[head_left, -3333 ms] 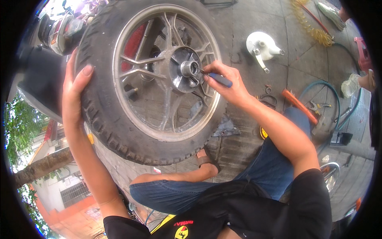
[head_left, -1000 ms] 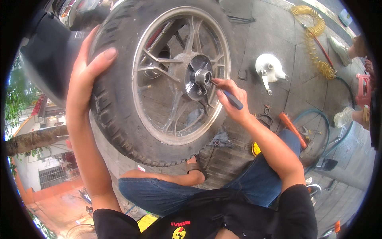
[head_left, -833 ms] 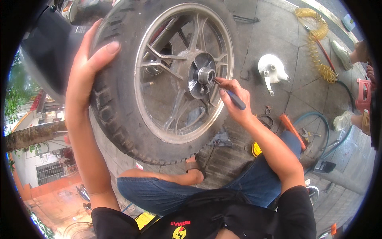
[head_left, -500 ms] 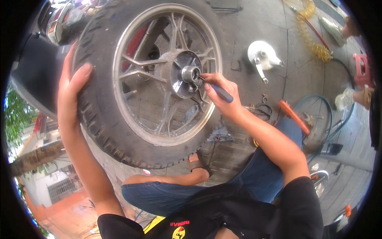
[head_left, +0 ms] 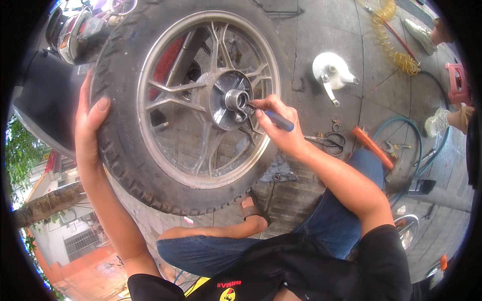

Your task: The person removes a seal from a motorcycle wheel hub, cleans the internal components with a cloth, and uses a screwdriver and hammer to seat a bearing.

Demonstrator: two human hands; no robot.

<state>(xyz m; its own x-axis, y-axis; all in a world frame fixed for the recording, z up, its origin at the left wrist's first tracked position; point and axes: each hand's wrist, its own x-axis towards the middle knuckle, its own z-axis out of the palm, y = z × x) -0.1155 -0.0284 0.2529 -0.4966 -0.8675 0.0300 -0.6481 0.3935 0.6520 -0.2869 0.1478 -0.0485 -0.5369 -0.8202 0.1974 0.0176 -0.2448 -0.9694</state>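
Grey paving (head_left: pixel 326 30) lies beneath; the right hand (head_left: pixel 284 134), nearer the hub (head_left: pixel 233 100), grips a blue-handled tool (head_left: pixel 279 121) slanting up-left toward it; the left hand (head_left: pixel 89 128) clasps the tire (head_left: pixel 118 120).

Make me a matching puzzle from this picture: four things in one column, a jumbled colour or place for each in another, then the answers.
Column one:
1. Blue-handled screwdriver
2. Coiled hose
3. Left hand
4. Drum-brake plate

Column two:
A. White
B. Against the tyre
C. In the right hand
D. Yellow

Pairs: 1-C, 2-D, 3-B, 4-A
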